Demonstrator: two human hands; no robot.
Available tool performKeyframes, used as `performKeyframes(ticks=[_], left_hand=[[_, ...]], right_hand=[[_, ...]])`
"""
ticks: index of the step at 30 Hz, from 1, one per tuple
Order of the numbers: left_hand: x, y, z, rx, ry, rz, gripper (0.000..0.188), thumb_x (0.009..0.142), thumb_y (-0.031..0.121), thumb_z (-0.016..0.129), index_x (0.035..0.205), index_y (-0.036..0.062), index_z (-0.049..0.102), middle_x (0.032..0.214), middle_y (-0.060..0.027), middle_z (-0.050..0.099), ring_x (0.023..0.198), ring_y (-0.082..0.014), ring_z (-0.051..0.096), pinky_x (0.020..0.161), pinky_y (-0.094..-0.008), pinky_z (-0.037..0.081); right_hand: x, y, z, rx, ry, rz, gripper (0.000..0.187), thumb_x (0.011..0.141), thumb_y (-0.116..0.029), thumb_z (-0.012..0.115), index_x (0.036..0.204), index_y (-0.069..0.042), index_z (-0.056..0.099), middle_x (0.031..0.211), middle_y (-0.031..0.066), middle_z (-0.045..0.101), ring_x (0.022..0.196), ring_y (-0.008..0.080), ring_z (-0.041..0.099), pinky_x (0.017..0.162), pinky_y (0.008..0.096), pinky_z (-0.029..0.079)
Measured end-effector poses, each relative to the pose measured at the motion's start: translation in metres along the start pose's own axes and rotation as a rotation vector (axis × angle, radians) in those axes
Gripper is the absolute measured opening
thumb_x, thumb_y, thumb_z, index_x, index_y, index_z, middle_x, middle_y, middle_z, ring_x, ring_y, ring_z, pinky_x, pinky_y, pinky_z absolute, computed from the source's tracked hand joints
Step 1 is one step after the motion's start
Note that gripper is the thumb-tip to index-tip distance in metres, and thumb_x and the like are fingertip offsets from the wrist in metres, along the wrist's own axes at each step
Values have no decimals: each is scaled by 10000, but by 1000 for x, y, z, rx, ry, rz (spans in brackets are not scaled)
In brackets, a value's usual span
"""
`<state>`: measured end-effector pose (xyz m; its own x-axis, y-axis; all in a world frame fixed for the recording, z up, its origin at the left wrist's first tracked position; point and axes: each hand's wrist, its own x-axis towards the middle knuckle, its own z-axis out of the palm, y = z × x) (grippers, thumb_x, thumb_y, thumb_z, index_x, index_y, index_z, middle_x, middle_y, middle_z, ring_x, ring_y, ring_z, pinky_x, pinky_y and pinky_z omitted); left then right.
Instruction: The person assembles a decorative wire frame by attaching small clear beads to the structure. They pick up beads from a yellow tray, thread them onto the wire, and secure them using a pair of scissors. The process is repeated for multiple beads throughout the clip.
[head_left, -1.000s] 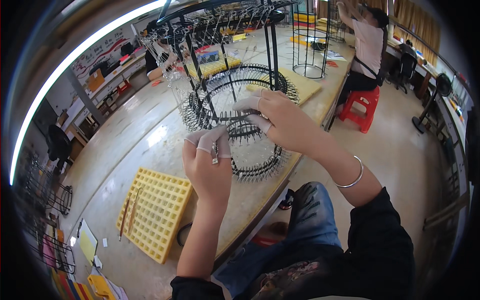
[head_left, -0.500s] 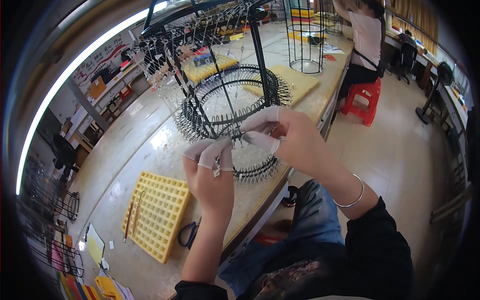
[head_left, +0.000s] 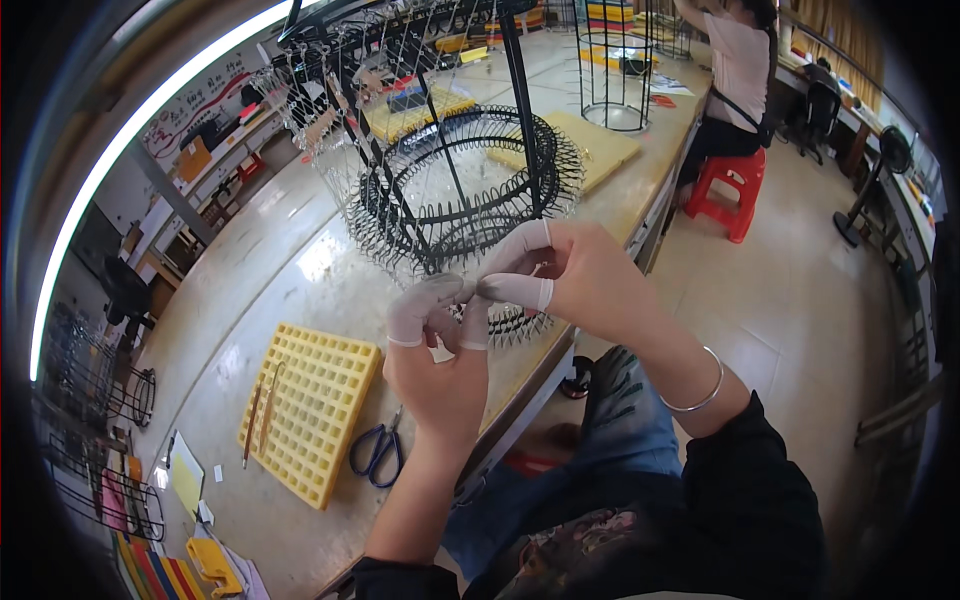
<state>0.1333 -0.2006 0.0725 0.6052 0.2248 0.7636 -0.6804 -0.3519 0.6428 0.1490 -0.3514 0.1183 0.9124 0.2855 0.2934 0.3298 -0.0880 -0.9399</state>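
My left hand [head_left: 437,370] and my right hand [head_left: 590,275] meet fingertip to fingertip in front of a black wire stand [head_left: 440,205]. Pale finger covers sheathe the fingers and thumbs of both. Each is pinched closed; whatever lies between the fingertips is too small to make out. Coil-like hooks ring the stand's base, and thin silvery chains [head_left: 330,140] hang down from its upper rim. Part of the lower ring shows just below my fingertips. Beside my left wrist lie dark blue-handled pliers [head_left: 378,455].
Left of the pliers lies a yellow grid tray [head_left: 312,410] with two slim tools on it. A tall black wire rack [head_left: 613,75] stands farther back, near a yellow board [head_left: 595,150]. Beyond the table edge, a person [head_left: 740,65] sits on a red stool [head_left: 727,195].
My left hand has turned and shifted right, its fingertips now touching my right hand's. A small dangling piece by the left fingers no longer shows. The pliers are less covered by my forearm.
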Motion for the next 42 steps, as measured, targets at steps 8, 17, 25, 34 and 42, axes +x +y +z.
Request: performKeyframes(ticks=[8, 17, 25, 34, 42], left_hand=[[-3, -5, -5, 147, 12, 205, 240, 695, 20, 765, 874, 79, 616, 728, -6, 614, 491, -111, 433, 523, -244, 380], [3, 25, -35, 63, -113, 17, 201, 770, 13, 676, 949, 52, 592, 876, -80, 599, 678, -157, 511, 596, -260, 411], [6, 43, -49, 308, -271, 149, 227, 783, -39, 602, 994, 44, 609, 910, -77, 606, 774, -217, 542, 691, -306, 407], [2, 48, -41, 350, -205, 297, 189, 768, -37, 646, 936, 48, 634, 894, -71, 617, 741, -179, 585, 665, -269, 447], [-9, 32, -24, 118, -38, 302, 238, 710, 23, 732, 930, 66, 651, 847, -35, 657, 685, -184, 579, 629, -292, 371]], right_hand=[[-2, -7, 4, 29, 10, 92, 174, 794, -166, 686, 857, -4, 676, 728, 37, 651, 650, 63, 576, 581, 212, 475], [-13, 10, 11, 257, -61, 134, 214, 889, -213, 618, 966, -13, 619, 783, 12, 637, 617, 57, 536, 569, 208, 447], [-22, 15, 16, 383, -69, 75, 235, 917, -256, 582, 961, -28, 619, 782, 14, 629, 631, 63, 530, 604, 199, 434], [-34, 24, 34, 735, -32, 112, 247, 945, -278, 531, 1002, -43, 582, 750, 3, 601, 602, 73, 490, 579, 198, 402], [-39, 24, 44, 871, 12, 139, 244, 947, -283, 526, 1003, -51, 577, 745, 3, 588, 616, 83, 494, 588, 208, 396]])
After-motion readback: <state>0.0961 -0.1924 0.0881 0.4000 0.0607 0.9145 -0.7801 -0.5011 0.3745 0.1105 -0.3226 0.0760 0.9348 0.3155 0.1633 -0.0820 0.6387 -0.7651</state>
